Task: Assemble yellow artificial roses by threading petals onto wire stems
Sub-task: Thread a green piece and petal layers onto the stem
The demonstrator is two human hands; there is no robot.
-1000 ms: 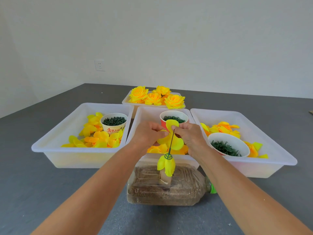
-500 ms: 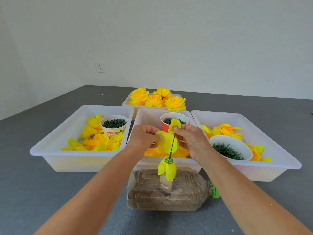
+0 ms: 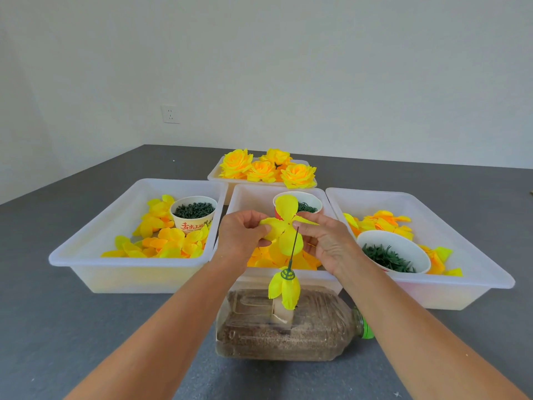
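Note:
A yellow petal piece [image 3: 284, 223] with several lobes is spread between my hands above the middle tray. My left hand [image 3: 240, 235] pinches its left lobe and my right hand [image 3: 326, 241] pinches its right side. A thin green wire stem [image 3: 293, 246] rises from a sand-filled plastic bottle [image 3: 288, 327] lying on its side, and its tip reaches the petal piece. Lower on the stem sit a green ring [image 3: 287, 274] and folded yellow petals [image 3: 284, 290].
Three white trays stand side by side: left tray [image 3: 86, 255], middle tray [image 3: 248, 197], right tray [image 3: 476, 269], each with loose yellow petals and a cup of green parts. A far tray [image 3: 216, 176] holds finished yellow roses [image 3: 268, 168]. The table is grey.
Both hands have opened the petal piece out flatter and raised it slightly, so one lobe now stands up in front of the red cup. The stem and bottle have not moved.

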